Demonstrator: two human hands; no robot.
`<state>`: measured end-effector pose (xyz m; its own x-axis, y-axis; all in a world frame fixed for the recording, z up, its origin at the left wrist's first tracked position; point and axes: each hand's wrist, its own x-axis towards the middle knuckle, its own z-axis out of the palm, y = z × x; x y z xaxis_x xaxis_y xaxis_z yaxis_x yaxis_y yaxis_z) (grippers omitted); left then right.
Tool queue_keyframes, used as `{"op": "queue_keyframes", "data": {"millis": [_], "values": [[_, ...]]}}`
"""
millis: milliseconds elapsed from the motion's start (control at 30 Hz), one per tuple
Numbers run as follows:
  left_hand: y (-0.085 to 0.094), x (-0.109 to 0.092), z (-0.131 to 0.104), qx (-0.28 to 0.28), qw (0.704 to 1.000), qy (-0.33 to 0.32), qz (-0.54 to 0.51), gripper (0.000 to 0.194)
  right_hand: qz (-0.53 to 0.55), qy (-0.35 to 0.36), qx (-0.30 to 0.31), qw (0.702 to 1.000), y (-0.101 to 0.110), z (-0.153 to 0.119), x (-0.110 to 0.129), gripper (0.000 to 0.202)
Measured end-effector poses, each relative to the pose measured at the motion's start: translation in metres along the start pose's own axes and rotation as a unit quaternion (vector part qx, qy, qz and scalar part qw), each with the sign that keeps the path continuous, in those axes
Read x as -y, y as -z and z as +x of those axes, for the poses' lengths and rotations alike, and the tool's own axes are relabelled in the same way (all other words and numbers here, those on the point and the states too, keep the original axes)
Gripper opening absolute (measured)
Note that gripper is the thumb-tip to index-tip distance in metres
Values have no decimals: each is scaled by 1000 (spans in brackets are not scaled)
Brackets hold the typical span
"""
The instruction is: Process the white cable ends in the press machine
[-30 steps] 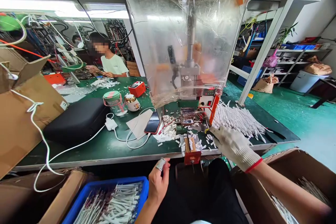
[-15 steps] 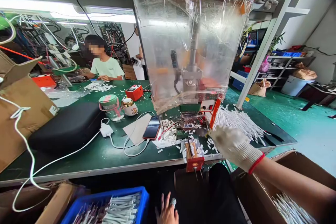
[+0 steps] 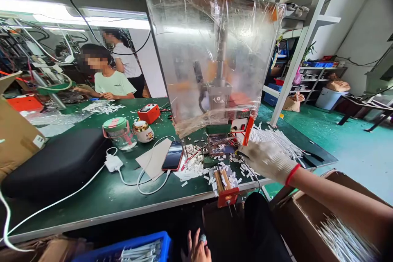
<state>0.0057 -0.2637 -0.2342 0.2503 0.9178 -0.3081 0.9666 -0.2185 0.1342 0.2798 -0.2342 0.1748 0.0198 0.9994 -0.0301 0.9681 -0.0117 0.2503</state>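
My right hand (image 3: 267, 159), in a white knit glove with a red cuff edge, reaches to the press from the right. Its fingers are closed on what looks like a small scraper (image 3: 229, 149), whose flat greyish blade lies by the metal fixture (image 3: 217, 144) under the press. Small white offcuts (image 3: 196, 163) are scattered around the fixture. In front of it, a red-ended slide with a wooden block (image 3: 223, 181) sticks out over the table edge. My bare left hand (image 3: 199, 249) is low in view, fingers apart, holding nothing, with a pale wrap on one finger.
A cloudy plastic guard (image 3: 211, 57) hangs before the press. Left on the green table (image 3: 92, 190) are a phone (image 3: 172, 155), jar (image 3: 119, 133), mug (image 3: 143, 132) and black case (image 3: 58, 161). White strips (image 3: 276, 141) lie right. Below are a blue bin (image 3: 164, 245) and carton (image 3: 307, 213).
The view has turned right, so the table things sit farther left. The scraper's blade now shows more plainly beside the fixture. A second person in the background shows more fully.
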Motion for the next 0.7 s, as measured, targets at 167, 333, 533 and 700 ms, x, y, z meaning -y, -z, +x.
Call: {"op": "queue_keyframes", "data": {"millis": [167,333,533,700], "values": [[-1,2,-1,-17,1000,5,-7,49,29,3,50,998,24,-15,-2,35],[-3,2,-1,-45,999,0,-20,51,-35,-40,46,998,26,-10,11,43],[-7,3,-2,-60,998,-7,-28,47,-86,-37,81,992,12,1,20,48],[-9,3,-3,-67,997,1,-29,48,-84,-24,104,991,23,5,26,44]]}}
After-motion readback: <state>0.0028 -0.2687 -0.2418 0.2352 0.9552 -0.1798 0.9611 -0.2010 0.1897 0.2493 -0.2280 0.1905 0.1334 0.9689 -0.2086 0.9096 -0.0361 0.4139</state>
